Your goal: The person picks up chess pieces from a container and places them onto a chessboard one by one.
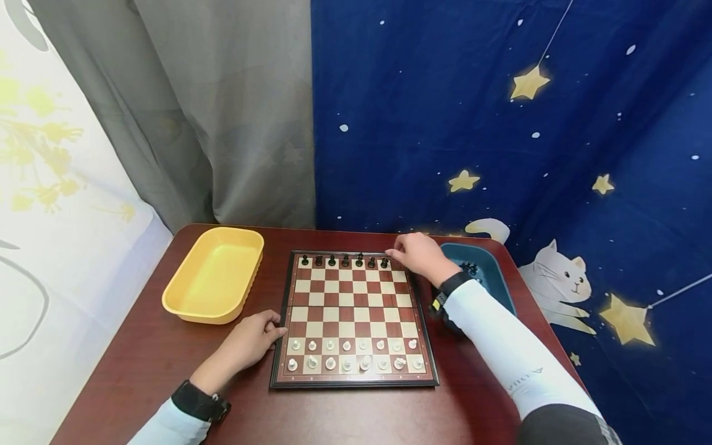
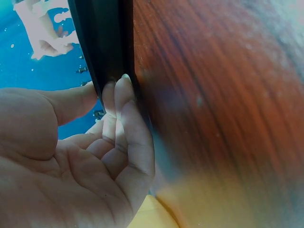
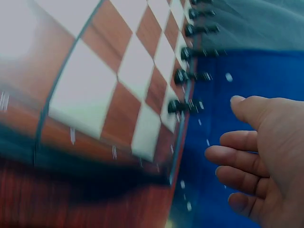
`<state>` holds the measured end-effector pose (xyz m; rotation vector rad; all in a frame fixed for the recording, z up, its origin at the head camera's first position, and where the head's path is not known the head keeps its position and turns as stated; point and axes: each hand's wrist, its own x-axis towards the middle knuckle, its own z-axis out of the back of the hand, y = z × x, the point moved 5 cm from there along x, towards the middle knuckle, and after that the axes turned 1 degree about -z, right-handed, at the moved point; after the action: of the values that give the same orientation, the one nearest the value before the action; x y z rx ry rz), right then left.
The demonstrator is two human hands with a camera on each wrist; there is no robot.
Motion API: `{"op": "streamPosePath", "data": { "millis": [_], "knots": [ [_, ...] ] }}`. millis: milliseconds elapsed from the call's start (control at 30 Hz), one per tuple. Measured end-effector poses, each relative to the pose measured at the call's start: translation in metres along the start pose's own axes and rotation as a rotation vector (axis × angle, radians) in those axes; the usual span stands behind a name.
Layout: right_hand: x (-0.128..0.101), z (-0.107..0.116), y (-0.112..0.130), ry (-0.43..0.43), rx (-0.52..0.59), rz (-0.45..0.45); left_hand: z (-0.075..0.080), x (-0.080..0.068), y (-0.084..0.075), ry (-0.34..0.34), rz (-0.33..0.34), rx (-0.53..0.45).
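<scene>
A chessboard point(image 1: 353, 294) with a dark frame lies on the table. My left hand point(image 1: 253, 339) holds its left edge, the thumb over the frame and curled fingers against the side; the left wrist view shows this grip on the dark frame point(image 2: 104, 42). Over the far right corner is my right hand point(image 1: 419, 252), its fingers loosely bent with a gap to the thumb. Nothing shows between the fingers point(image 3: 237, 156) in the right wrist view. Several black chess pieces point(image 1: 359, 260) stand along the far row, left of that hand. White pieces point(image 1: 330, 363) fill the two near rows.
A teal bin point(image 1: 503, 281) with black pieces point(image 1: 470, 268) inside stands right of the board, partly behind my right forearm. On the left sits a yellow bin point(image 1: 217, 272). Grey and blue curtains point(image 1: 417, 154) hang behind the wooden table point(image 1: 356, 417).
</scene>
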<state>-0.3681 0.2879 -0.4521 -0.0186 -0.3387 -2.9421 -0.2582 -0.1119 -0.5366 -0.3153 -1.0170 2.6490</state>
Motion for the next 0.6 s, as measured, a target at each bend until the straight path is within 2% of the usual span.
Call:
{"op": "streamPosePath", "data": {
  "millis": [300,467,600],
  "knots": [
    [-0.035,0.039,-0.082,-0.076,0.006,-0.133,0.000,0.001,-0.002,-0.005,-0.016,0.013],
    [-0.053,0.050,-0.124,-0.104,-0.004,-0.182,0.000,0.002,0.000,-0.005,-0.012,0.027],
    [-0.061,0.052,-0.146,-0.104,-0.009,-0.230,-0.001,0.002,0.001,-0.003,-0.007,0.028]
  ]
}}
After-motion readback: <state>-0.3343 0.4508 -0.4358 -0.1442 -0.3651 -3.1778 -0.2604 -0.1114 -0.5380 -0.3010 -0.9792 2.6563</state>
